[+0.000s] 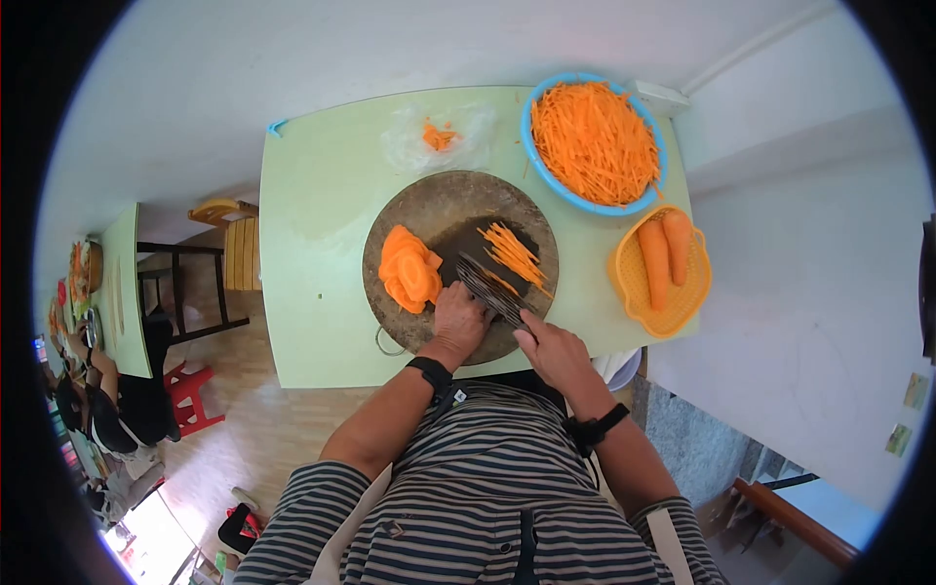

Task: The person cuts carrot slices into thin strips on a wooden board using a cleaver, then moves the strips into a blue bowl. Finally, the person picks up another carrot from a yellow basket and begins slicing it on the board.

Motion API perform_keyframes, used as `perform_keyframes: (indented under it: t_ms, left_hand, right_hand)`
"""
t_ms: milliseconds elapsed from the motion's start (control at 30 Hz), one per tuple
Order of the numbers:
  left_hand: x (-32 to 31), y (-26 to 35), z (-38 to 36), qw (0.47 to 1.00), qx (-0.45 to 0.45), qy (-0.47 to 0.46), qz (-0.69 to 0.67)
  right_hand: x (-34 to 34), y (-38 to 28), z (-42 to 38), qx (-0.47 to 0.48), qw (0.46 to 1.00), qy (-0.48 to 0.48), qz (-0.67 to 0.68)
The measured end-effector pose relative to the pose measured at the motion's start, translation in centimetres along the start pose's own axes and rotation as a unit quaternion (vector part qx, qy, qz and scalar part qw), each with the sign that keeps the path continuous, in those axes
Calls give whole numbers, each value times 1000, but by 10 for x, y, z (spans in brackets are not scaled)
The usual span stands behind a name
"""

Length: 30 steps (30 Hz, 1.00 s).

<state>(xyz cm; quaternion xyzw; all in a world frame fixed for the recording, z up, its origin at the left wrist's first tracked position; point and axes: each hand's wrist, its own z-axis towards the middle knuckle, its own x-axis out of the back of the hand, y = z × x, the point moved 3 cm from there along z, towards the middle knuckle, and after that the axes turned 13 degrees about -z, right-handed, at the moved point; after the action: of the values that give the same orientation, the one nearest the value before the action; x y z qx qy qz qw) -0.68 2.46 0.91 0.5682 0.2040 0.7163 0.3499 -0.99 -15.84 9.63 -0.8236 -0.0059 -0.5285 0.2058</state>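
A round, dark-stained wooden chopping board lies on the pale green table. My right hand is wrapped around the handle of a dark-bladed kitchen knife, its blade slanting to the upper left across the board. Close against the blade's left side, my left hand has its fingers curled down on carrot slices, mostly hidden beneath it. A pile of thin carrot slices lies just to its upper left. Cut carrot strips rest right of the blade.
A blue basin heaped with carrot shreds stands at the back right. Below it, a yellow basket holds two whole carrots. Carrot scraps lie on a clear plastic bag. Far left, another person works at a table near a red stool.
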Motion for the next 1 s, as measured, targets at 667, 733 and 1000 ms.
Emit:
perform_keyframes:
  t_ms: [667,733,1000]
  left_hand:
    - [0,-2,2,998,36,20,-45]
    - [0,-2,3,998,34,29,-46]
    - [5,0,5,995,42,32,-90]
  right_hand:
    - [8,-5,2,-14,1000,-25,4]
    - [3,-3,13,-6,1000,-18,9]
    - [-3,10,-18,15,999,25,22]
